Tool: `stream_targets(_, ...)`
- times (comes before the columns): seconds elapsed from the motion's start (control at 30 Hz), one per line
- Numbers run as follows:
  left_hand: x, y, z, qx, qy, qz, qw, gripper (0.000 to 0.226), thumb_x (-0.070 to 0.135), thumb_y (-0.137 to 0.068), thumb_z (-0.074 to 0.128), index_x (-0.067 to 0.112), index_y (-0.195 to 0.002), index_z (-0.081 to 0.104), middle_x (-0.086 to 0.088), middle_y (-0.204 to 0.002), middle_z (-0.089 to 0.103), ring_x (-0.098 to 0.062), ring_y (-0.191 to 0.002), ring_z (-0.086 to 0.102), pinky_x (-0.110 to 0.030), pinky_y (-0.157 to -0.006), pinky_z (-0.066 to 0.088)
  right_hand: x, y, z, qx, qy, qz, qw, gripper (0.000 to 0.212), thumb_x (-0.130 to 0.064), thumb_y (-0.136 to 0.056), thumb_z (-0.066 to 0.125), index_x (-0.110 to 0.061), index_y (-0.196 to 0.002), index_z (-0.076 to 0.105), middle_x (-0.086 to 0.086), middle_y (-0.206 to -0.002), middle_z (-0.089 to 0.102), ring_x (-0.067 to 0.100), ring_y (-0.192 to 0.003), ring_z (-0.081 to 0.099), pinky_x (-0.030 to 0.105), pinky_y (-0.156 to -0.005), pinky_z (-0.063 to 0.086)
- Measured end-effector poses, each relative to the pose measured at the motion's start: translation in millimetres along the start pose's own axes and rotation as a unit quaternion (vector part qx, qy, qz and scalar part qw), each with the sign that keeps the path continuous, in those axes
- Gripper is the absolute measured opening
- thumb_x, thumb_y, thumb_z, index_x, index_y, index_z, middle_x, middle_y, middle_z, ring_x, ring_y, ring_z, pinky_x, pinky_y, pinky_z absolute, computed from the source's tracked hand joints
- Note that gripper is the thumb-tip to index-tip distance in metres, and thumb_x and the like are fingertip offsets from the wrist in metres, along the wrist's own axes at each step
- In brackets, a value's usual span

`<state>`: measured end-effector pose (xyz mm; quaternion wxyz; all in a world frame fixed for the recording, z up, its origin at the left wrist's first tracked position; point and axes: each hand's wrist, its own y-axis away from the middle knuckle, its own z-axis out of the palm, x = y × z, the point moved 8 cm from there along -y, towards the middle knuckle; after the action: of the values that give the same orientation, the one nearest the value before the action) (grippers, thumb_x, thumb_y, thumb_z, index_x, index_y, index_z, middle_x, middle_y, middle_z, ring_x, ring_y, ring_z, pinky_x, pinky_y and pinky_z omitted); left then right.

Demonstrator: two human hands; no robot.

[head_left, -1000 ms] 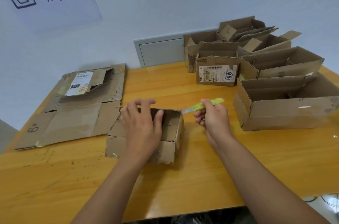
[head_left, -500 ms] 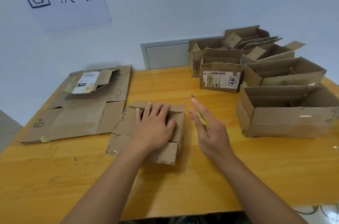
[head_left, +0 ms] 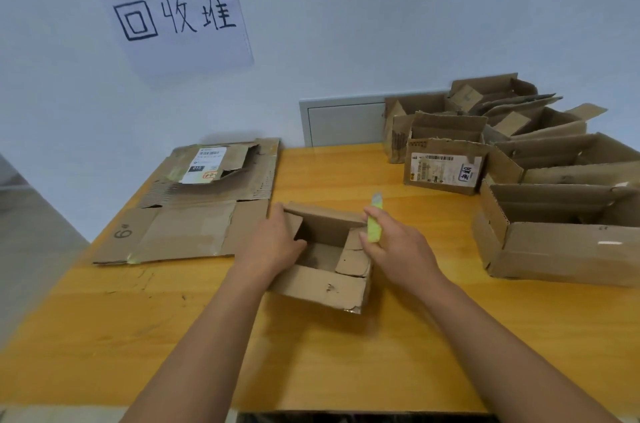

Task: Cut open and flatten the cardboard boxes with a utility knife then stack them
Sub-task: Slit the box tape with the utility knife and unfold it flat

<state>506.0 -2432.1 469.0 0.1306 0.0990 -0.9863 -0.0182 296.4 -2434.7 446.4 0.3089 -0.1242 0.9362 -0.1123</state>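
Observation:
A small open cardboard box (head_left: 320,286) stands in the middle of the yellow wooden table (head_left: 311,370), its opening up. My left hand (head_left: 273,244) grips the box's left wall, fingers curled over the rim into the inside. My right hand (head_left: 398,249) holds a yellow-green utility knife (head_left: 374,222) at the box's right rim, with the knife pointing up and away. A torn inner flap (head_left: 353,254) leans inside the box on the right. Flattened cardboard (head_left: 194,215) lies stacked at the left of the table.
Several open, uncut boxes (head_left: 554,242) crowd the right and back right of the table. A labelled box (head_left: 445,168) stands behind the knife. A paper sign (head_left: 176,19) hangs on the wall, and a grey panel (head_left: 343,123) sits behind the table.
The small box went from pressed down with its flaps over the top to standing open. My left hand moved from its top to its left wall. My right hand came in to the right rim.

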Motion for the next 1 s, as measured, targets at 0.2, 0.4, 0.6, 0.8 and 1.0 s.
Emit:
stream_targets(0.2,-7,6,-15,0.06,0.087,0.017,0.994,0.04,0.033,-0.099,0.042,0.019,-0.136,0.043,-0.009,-0.122,0.061,-0.027,-0.106,0.058,-0.036,-0.08,0.047,18,8,-31,-0.016,-0.362,0.091,0.928,0.054,-0.06,-0.095,0.04,-0.035,-0.141,0.048,-0.011,-0.143,0.053,0.005,-0.128,0.049,0.031,-0.104,0.039)
stream_targets(0.4,-21,15,-36,0.128,0.204,0.032,0.97,0.017,0.018,-0.099,0.034,0.014,-0.093,0.05,-0.005,-0.086,0.058,-0.018,-0.075,0.051,-0.035,-0.064,0.036,68,35,-1,-0.132,-0.129,0.198,0.963,0.045,-0.023,-0.105,0.041,-0.031,-0.15,0.038,0.002,-0.104,0.063,0.014,-0.082,0.057,0.031,-0.072,0.046)
stream_targets(0.6,-40,35,-34,0.184,0.289,0.027,0.939,0.023,0.019,-0.101,0.032,0.014,-0.083,0.045,-0.008,-0.082,0.055,-0.02,-0.074,0.052,-0.037,-0.058,0.037,50,31,-25,-0.081,0.156,0.16,0.971,0.039,-0.042,-0.103,0.039,-0.025,-0.136,0.051,0.005,-0.124,0.064,0.027,-0.111,0.058,0.039,-0.082,0.05)
stream_targets(0.8,-44,56,-28,0.233,0.335,0.094,0.908,0.025,0.021,-0.105,0.034,0.015,-0.084,0.046,-0.005,-0.073,0.049,-0.015,-0.065,0.046,-0.03,-0.055,0.032,-9,-2,-19,-0.024,-0.017,0.129,0.991,0.094,-0.075,-0.084,0.05,-0.019,-0.155,0.025,0.003,-0.148,0.044,0.021,-0.13,0.047,0.044,-0.096,0.049)
stream_targets(1.0,-49,69,-27,0.225,0.372,0.13,0.891,0.028,0.016,-0.105,0.037,0.023,-0.08,0.045,0.007,-0.066,0.043,-0.003,-0.058,0.042,-0.016,-0.055,0.035,-24,-15,9,-0.013,0.041,0.124,0.991,0.084,-0.057,-0.09,0.055,-0.018,-0.153,0.016,0.004,-0.138,0.053,0.026,-0.116,0.057,0.041,-0.083,0.054)
